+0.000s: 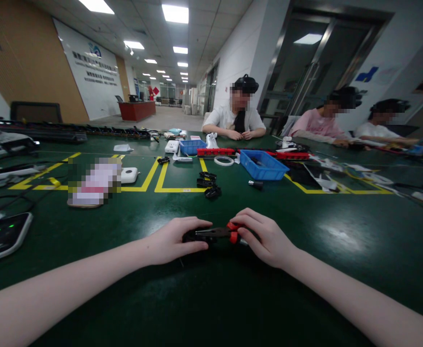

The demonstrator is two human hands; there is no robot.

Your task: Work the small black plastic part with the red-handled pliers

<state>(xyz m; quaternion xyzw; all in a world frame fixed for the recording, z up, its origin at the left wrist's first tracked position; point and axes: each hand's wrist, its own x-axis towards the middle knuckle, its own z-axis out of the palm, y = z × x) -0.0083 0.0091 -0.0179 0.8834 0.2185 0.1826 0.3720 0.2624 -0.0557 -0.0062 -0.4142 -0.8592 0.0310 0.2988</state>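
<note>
Near the front of the green table, my right hand [264,236] is closed around the red handles of a pair of long-nose pliers [216,232]. Their dark jaws point left, toward my other hand. My left hand [180,238] grips a small black part [188,236] between thumb and fingers, with the jaw tips right at it. Much of that part is covered by my fingers and the pliers, so its shape cannot be made out. Beyond my hands lie several similar-looking black pieces [207,182] in a loose group.
A blue bin [264,166] stands beyond my right hand, with a short black cylinder [255,184] before it. On the left are a phone [95,185], a white box [129,175] and a lit device [5,236]. Yellow tape marks the table. Several people sit opposite.
</note>
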